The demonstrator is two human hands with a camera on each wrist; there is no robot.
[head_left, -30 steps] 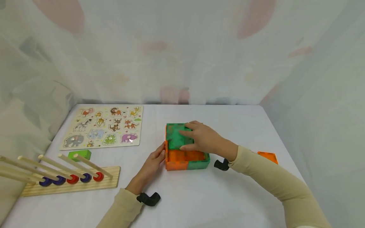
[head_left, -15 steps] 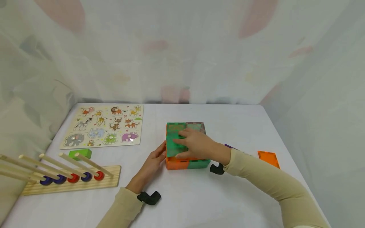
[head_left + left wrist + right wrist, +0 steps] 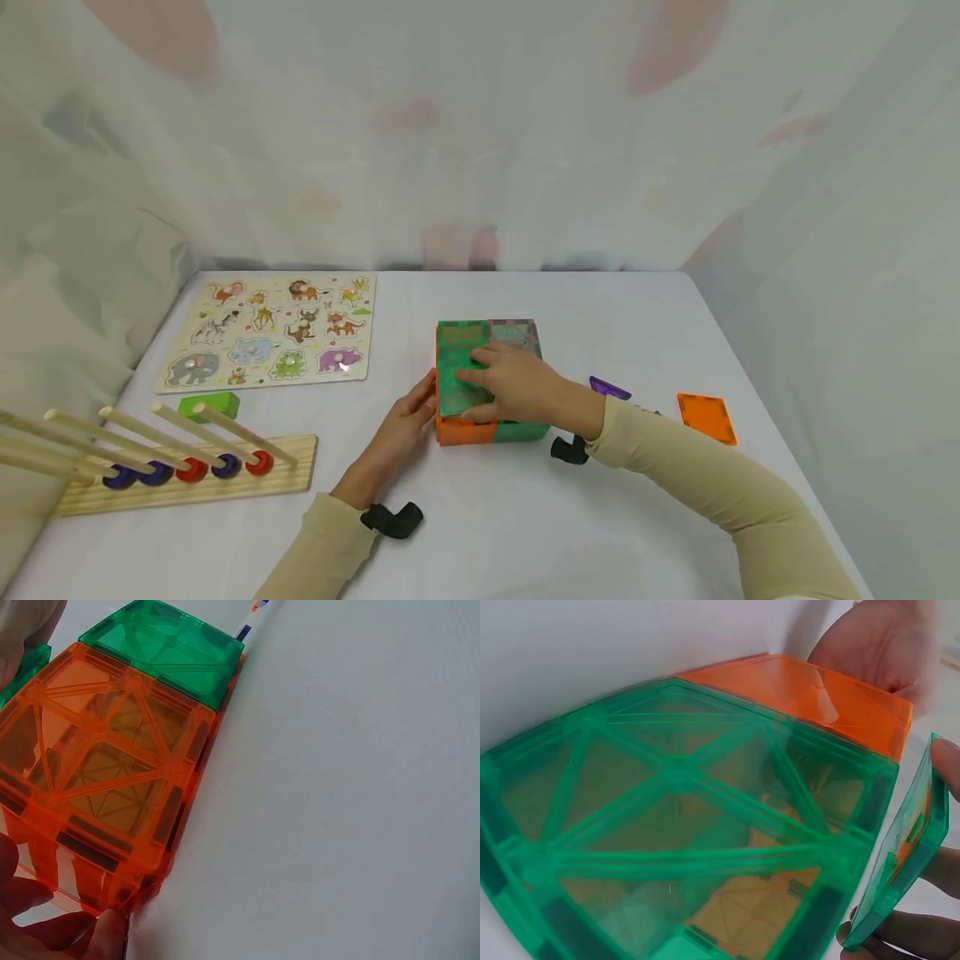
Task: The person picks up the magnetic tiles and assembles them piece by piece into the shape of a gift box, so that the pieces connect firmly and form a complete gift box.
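Observation:
A low box of see-through magnetic tiles, with orange and green walls, stands mid-table. My right hand reaches over its top and pinches a green magnetic tile by the edge. In the right wrist view this green magnetic tile is tilted between thumb and fingers, beside the wall. My left hand rests against the box's left side; in the left wrist view its fingertips touch the lower corner of an orange wall tile. A pale tile covers the back right of the top.
Right of the box lie a purple tile, partly behind the right sleeve, and a flat orange tile. At the left are an animal puzzle board, a green block and a wooden peg stand with red and blue rings.
My right hand has brought the green tile toward the near side over the box and moved slightly left. The pale tile and the purple tile have come into view. My left hand stays put.

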